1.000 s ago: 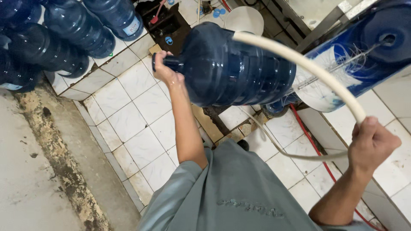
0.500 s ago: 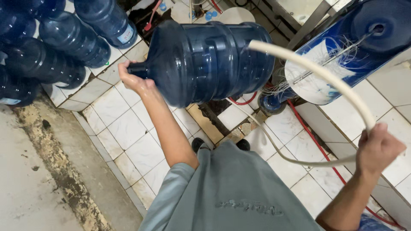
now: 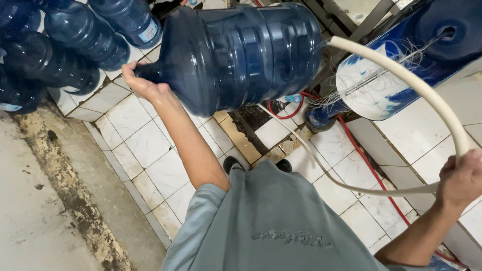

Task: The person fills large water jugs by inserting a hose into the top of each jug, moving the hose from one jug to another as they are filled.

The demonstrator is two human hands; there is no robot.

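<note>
My left hand [image 3: 142, 86] grips the neck of a large dark-blue water jug [image 3: 241, 55], which I hold out sideways above the white tiled floor. My right hand [image 3: 461, 181] is closed around a thick cream hose [image 3: 406, 80] that arcs up from my fist to the jug's base end; its tip is hidden behind the jug. A thinner length of the same hose loops low across the floor below my right hand.
Several dark-blue jugs [image 3: 60, 55] lie stacked at the upper left. A blue and white brush machine [image 3: 401, 75] stands at the upper right. A red hose [image 3: 366, 160] trails over the tiles. A bare concrete strip [image 3: 45, 200] runs along the left.
The jug has swung left and closer to me, its neck now further left with my left hand still on it. My right hand keeps hold of the hose.
</note>
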